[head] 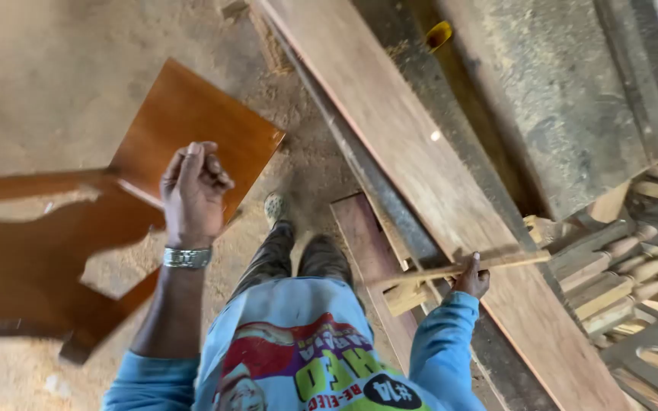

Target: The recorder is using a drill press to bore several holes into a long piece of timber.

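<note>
My left hand (pixel 192 190) is raised in front of me with the fingers curled shut and nothing visible in it. A metal watch sits on its wrist. Below it on the floor lies a glossy reddish-brown varnished panel (pixel 192 122) joined to a dark shaped piece of furniture (pixel 24 266). My right hand (pixel 472 278) grips a thin pale wooden stick (pixel 458 269) that lies crosswise over a long plank (pixel 420 175). My legs and one shoe (pixel 276 207) show between the two hands.
The floor is covered in sawdust (pixel 39 68). Long planks run diagonally from top centre to bottom right. A short reddish board (pixel 367 251) lies by my feet. Several turned wooden legs (pixel 618 274) are piled at the right. A grey slab (pixel 557 99) lies at top right.
</note>
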